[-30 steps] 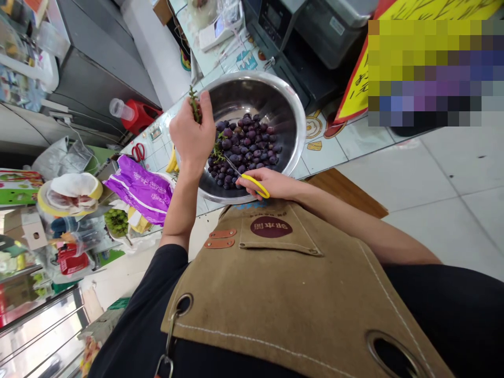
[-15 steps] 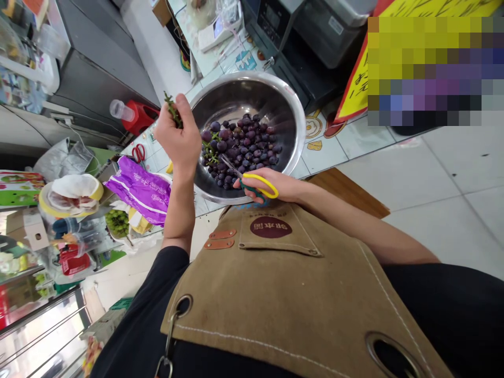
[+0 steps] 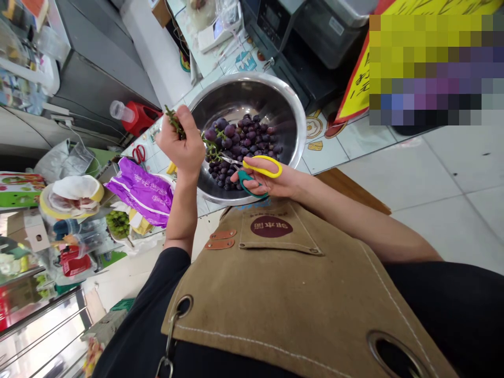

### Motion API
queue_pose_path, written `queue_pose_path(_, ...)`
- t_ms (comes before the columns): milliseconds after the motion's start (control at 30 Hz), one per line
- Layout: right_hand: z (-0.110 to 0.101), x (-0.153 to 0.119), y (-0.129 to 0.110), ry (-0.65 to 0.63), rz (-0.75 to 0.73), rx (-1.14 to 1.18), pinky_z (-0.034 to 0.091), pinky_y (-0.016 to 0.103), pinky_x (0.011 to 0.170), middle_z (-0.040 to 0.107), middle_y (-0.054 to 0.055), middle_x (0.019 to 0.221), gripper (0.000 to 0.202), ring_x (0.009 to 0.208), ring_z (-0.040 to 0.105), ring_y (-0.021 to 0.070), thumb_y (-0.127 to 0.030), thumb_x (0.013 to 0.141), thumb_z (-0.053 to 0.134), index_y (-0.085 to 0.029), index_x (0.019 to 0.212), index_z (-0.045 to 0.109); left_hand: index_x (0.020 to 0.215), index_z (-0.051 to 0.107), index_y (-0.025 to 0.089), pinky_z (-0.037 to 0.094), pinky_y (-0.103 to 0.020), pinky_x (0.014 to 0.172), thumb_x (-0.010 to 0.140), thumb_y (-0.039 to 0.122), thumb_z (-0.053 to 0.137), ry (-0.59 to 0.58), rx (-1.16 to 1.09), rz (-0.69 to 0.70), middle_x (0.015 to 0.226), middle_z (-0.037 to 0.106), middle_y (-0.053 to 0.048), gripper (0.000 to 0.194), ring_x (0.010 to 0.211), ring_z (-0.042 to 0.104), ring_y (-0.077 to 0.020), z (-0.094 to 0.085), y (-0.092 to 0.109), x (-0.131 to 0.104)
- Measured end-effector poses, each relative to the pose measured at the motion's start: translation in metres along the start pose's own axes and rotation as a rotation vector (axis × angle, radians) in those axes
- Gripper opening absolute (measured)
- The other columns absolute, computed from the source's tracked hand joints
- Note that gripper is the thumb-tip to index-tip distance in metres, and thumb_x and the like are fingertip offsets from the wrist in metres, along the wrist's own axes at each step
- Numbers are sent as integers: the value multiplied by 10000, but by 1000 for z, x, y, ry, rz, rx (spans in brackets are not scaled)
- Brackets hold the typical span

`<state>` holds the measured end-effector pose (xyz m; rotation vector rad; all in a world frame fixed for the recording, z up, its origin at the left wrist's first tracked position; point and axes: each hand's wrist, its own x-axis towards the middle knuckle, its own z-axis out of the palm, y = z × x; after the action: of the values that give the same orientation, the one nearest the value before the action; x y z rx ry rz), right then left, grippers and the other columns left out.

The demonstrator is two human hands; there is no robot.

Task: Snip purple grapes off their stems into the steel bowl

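Observation:
My left hand (image 3: 183,144) is closed around a green grape stem (image 3: 174,122) at the left rim of a large steel bowl (image 3: 297,113). From it, stem branches with a few purple grapes (image 3: 220,131) reach over the bowl. Many loose dark grapes (image 3: 252,142) lie inside. My right hand (image 3: 275,181), at the bowl's near rim, holds scissors (image 3: 264,166) with one yellow and one green handle loop. Their handles are spread, and the blades point at the green stems.
A purple bag (image 3: 139,191) and green grapes (image 3: 118,223) lie left of the bowl. Behind them are red-handled scissors (image 3: 139,153) and a red bottle (image 3: 142,118). A dark appliance (image 3: 291,68) stands behind the bowl, and a yellow sign (image 3: 360,89) is at the right.
The scissors' handles have spread apart in my right hand. My left hand has shifted slightly right and down with the stem, and the attached grapes have moved right.

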<state>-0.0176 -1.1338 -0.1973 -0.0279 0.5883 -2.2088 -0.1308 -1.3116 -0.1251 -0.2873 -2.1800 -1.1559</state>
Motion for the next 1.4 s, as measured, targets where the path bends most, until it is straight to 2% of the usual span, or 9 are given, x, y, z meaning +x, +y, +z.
queue_pose_path(100,4,2,-1,27,-27,-3,269,135,361,520,-58,607,506,444,340,27,-601,939,824,-124,909,659,777,516,231,462,-296,694,1121,492,497,-14,-8,-5,646,457,33,432,624,545,-120,0,-4,-1)
queue_pose_path(233,8,5,4,156,-54,-104,210,149,343,472,-74,583,489,414,318,23,-585,993,769,-108,935,681,800,555,232,478,-292,700,1117,478,510,-59,21,-29,647,506,31,404,624,563,-118,1,-8,0)
queue_pose_path(400,11,-1,11,290,-49,-237,221,171,364,464,-69,580,494,423,338,29,-591,999,756,-103,942,712,815,559,239,487,-283,693,1131,490,473,20,104,13,637,515,36,414,604,574,-116,4,-5,2)
queue_pose_path(500,11,-15,13,186,6,-211,252,192,398,533,-33,665,561,485,436,60,-676,983,727,-118,1035,709,810,550,239,485,-280,685,1127,551,467,46,92,-19,625,505,43,453,596,567,-114,1,-2,6)
queue_pose_path(633,14,-32,7,35,15,-92,247,216,421,559,-11,711,611,547,493,98,-737,939,724,-139,1059,690,766,500,250,484,-304,666,1117,601,456,2,4,-101,604,516,29,498,589,565,-133,-5,5,12)
queue_pose_path(867,17,-20,-9,12,-81,-1,312,219,446,561,-15,682,603,532,436,95,-739,995,641,-139,1049,674,742,466,254,466,-328,618,1142,570,388,156,65,-9,574,489,29,515,551,552,-132,0,17,7)
queue_pose_path(1067,15,-14,-11,-4,-58,59,335,213,442,554,-10,650,613,514,414,97,-722,1044,564,-121,1046,685,817,581,239,503,-303,664,1147,495,391,113,35,-35,636,467,28,459,619,598,-137,-7,9,4)
queue_pose_path(1233,18,-12,-11,4,-42,69,312,212,408,541,-15,642,639,485,392,91,-730,1050,541,-111,1108,685,836,618,234,524,-311,694,1128,487,441,-62,-92,-130,667,509,14,425,653,602,-144,-16,6,4)
queue_pose_path(1400,22,-5,-13,51,-125,43,236,181,366,488,-51,615,564,462,301,57,-686,1036,633,-123,1015,657,755,565,242,516,-321,704,1129,451,401,77,0,-53,631,492,14,460,618,569,-145,-9,17,-2)
